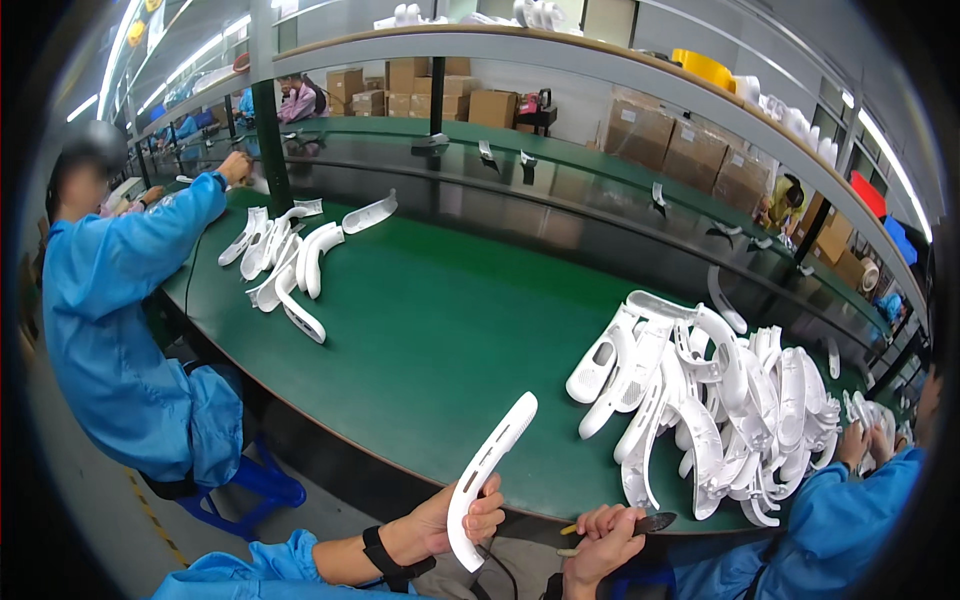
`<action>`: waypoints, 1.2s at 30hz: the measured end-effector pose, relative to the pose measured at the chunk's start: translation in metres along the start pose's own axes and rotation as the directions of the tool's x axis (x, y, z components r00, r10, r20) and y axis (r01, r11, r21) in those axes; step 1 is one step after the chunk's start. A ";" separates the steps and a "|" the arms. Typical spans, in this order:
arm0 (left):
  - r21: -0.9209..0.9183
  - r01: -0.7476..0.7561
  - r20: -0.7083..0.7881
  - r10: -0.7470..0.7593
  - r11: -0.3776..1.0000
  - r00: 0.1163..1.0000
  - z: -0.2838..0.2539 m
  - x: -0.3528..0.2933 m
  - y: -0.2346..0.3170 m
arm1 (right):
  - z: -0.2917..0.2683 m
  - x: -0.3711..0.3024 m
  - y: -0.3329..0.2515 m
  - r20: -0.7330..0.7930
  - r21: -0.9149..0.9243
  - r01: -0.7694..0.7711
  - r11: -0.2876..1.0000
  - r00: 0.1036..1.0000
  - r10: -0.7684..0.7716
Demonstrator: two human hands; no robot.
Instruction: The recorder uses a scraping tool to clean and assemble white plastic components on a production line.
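Observation:
My left hand [467, 517] is closed round a long curved white plastic shell [490, 470] with slots along its face. The shell stands tilted over the near table edge, its upper end leaning right. A black strap [385, 553] circles my left wrist. To the right, my right hand [604, 543] grips what looks like pliers [655, 522], apart from the shell. Yellow handle ends stick out on its left and a dark metal head on its right; the middle is hidden by my fingers. Just beyond lies a big heap of similar white shells [700, 420].
A smaller group of white shells [285, 255] lies on the green tabletop [430, 310] at left. A co-worker in blue [125, 300] sits there; another's hands [865, 445] work at far right. Behind runs a dark conveyor [400, 190] under a shelf [520, 45], with posts [270, 150] between.

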State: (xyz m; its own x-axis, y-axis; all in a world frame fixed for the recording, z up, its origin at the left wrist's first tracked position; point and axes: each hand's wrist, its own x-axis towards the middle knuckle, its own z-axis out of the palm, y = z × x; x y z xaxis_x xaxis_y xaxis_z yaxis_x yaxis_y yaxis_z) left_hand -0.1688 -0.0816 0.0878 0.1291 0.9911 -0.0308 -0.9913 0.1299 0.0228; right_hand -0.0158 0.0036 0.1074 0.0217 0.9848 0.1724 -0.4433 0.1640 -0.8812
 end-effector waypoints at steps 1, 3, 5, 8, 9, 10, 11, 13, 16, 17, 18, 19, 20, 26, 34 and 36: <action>0.002 0.005 -0.010 -0.005 1.000 1.000 0.001 0.002 -0.001 | -0.001 0.001 0.000 0.008 -0.007 -0.006 1.000 1.000 0.006; 0.026 -0.003 -0.027 0.004 1.000 1.000 0.002 0.006 -0.001 | -0.010 0.006 0.008 0.020 -0.001 -0.014 1.000 1.000 0.014; 0.041 0.004 -0.042 -0.002 0.999 0.999 0.003 0.009 -0.001 | -0.013 0.008 0.011 0.039 0.008 -0.022 1.000 0.999 0.022; 0.291 -0.037 -0.158 0.086 0.956 0.984 0.007 0.006 0.001 | -0.006 0.006 0.008 0.039 0.018 -0.065 0.998 0.997 0.064; 0.505 -0.037 -0.239 0.181 0.862 0.954 0.016 0.009 0.002 | -0.005 0.005 0.008 0.032 0.002 -0.074 0.997 0.997 0.074; 0.744 0.000 -0.334 0.373 0.668 0.866 0.034 0.009 -0.001 | -0.005 0.005 0.008 0.027 -0.014 -0.082 0.997 0.996 0.083; 0.991 0.073 -0.120 0.517 0.112 0.847 0.051 0.004 0.003 | -0.006 0.005 0.007 0.031 -0.012 -0.082 0.997 0.996 0.083; 0.548 -0.073 0.544 0.289 -0.833 0.788 0.052 0.001 0.020 | -0.010 0.005 0.007 0.041 -0.030 -0.080 0.996 0.996 0.081; 0.130 -0.206 0.733 -0.046 -0.970 0.679 0.062 0.003 0.040 | -0.010 0.005 0.007 0.015 -0.062 -0.060 0.996 0.998 0.061; 0.050 -0.226 0.754 -0.112 -0.973 0.647 0.067 0.002 0.045 | -0.012 0.005 0.007 0.036 -0.074 -0.074 0.994 0.996 0.077; 0.047 -0.219 0.755 -0.109 -0.975 0.646 0.070 0.000 0.048 | -0.010 0.004 0.007 0.043 -0.072 -0.074 0.995 0.996 0.077; -0.026 -0.241 0.768 -0.174 -0.970 0.616 0.071 0.000 0.051 | -0.008 0.003 0.007 -0.015 -0.093 -0.100 0.991 0.995 0.099; -0.097 -0.261 0.776 -0.238 -0.960 0.585 0.071 -0.001 0.054 | -0.007 0.001 0.007 -0.075 -0.115 -0.126 0.985 0.990 0.118; -0.187 -0.371 0.806 -0.358 -0.910 0.472 0.064 0.003 0.072 | -0.002 0.000 -0.002 -0.014 -0.144 -0.174 0.974 0.985 0.174; -0.218 -0.511 0.802 -0.451 -0.831 0.391 0.074 0.009 0.081 | -0.013 0.000 0.007 0.012 -0.262 -0.035 0.964 0.999 0.040; -0.234 -0.521 0.801 -0.466 -0.821 0.374 0.076 0.009 0.081 | -0.012 0.000 0.006 0.010 -0.265 -0.072 0.962 0.997 0.077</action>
State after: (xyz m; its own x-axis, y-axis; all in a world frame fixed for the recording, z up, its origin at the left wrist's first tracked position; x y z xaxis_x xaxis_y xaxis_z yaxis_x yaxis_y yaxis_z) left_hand -0.2461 -0.0598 0.1649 0.5319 0.3327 0.7787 0.7400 -0.6297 -0.2364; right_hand -0.0073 0.0051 0.0967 -0.0213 0.9939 0.1082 -0.1906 0.1022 -0.9763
